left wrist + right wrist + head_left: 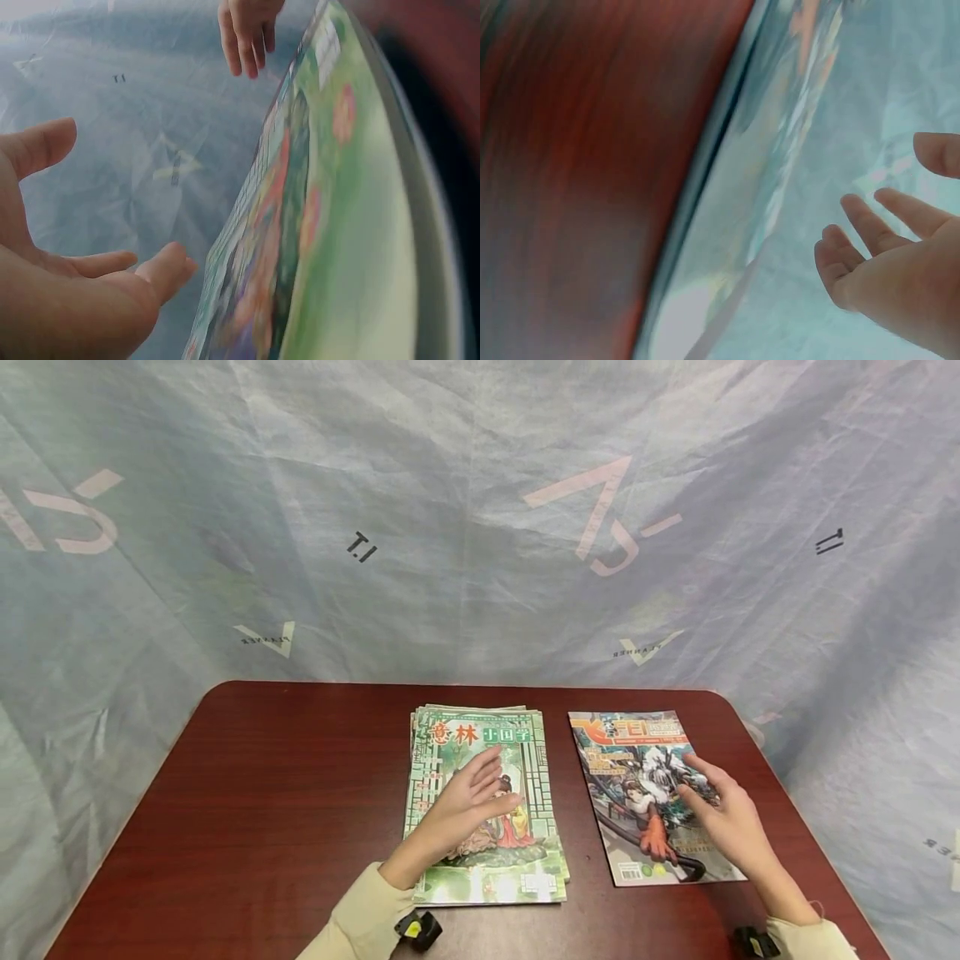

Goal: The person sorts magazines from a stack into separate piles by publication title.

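Note:
A stack of magazines (480, 877) with a green cover on top lies at the middle of the table. Over that cover hovers my left hand (467, 802), its fingers extended and its thumb apart, holding nothing. To the right lies a second magazine (630, 827), its cover dark with an orange title. My right hand (731, 822) is above its right side, fingers and thumb spread and nothing between them. In the left wrist view the green stack (352, 225) shows edge-on beside the left hand. The right wrist view has the right hand (892, 255) beside the other magazine (735, 187).
The dark red wooden table (270, 810) has rounded far corners. Behind it hangs a grey printed cloth (450, 527), which also runs down both sides. A strip of bare tabletop separates the stack from the right magazine. Each wrist wears a small black device (420, 930).

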{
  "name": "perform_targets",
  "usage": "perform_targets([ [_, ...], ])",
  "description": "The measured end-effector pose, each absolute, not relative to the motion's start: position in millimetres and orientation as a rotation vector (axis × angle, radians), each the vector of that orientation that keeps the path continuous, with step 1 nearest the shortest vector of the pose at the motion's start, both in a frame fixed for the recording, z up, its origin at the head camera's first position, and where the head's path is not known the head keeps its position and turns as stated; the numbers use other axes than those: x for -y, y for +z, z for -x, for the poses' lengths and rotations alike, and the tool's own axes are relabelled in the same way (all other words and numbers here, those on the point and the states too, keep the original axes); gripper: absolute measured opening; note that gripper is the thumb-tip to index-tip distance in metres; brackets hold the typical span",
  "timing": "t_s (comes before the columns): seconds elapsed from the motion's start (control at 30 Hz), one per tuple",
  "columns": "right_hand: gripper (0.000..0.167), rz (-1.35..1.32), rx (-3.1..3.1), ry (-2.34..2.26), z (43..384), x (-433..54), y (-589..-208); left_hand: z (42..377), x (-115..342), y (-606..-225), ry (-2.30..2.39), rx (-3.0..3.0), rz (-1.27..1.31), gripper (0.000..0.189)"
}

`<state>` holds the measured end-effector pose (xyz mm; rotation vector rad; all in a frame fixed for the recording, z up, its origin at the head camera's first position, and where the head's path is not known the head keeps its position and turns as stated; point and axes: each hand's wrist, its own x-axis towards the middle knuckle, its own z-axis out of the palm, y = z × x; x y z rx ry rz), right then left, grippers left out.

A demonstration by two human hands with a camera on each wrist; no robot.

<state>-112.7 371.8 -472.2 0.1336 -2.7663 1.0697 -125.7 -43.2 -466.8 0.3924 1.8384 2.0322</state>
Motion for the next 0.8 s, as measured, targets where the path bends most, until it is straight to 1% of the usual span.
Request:
perform_targets([
  [0.3,0.058,-0.266,2.703,1.042,105.7,-323.3,-449.9,129.8,83.5,-456.2,2.126,-1.899,-0.351,0.085],
  [0.4,0.057,-0.302,2.658,1.134,105.2,-304.4,-442.7,132.4,95.5,-449.9,2.15,-1.929,-0.345,0.084],
  [0.53,0.057,-0.334,2.607,1.41,102.4,-279.4,-433.8,134.9,107.6,-443.1,2.154,-1.959,-0.359,0.082],
  [0.8,0.058,-0.428,2.584,1.392,100.8,-242.9,-424.7,134.7,124.1,-431.0,2.13,-2.049,-0.382,0.08],
])
